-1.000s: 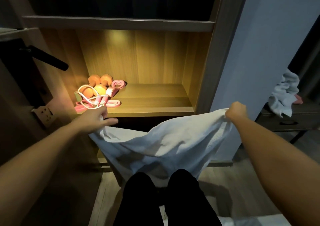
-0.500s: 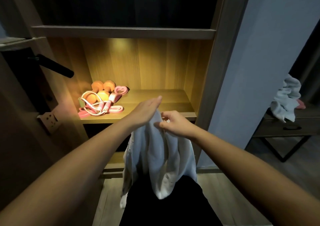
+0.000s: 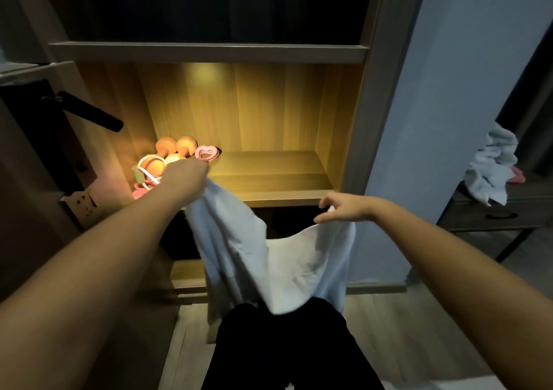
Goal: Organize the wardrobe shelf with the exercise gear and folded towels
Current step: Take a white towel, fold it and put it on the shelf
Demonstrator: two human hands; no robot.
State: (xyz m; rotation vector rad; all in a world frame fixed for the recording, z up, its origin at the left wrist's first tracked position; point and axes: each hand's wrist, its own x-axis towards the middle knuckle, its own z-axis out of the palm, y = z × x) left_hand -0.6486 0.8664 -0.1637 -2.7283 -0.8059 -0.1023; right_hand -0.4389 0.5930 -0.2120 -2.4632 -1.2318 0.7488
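Note:
A pale blue towel hangs folded in front of the lit wardrobe shelf. My left hand grips its upper left end, fist closed, just in front of the shelf's left side. My right hand pinches the towel's other upper edge with thumb and fingers, the remaining fingers spread. The towel sags between both hands down to my knees. On the shelf's left sit orange dumbbells, a pink heart-shaped grip and a pink and white skipping rope, partly hidden by my left hand.
An open door with a black lever handle stands at the left. A blue-grey wall panel flanks the wardrobe on the right. More pale towels lie heaped on a dark side table at the far right. My dark-trousered legs are below.
The hands, which met at the middle half a second ago with the towel doubled, have parted: left hand went left toward the exercise gear, right hand went right and lower, spreading the folded towel.

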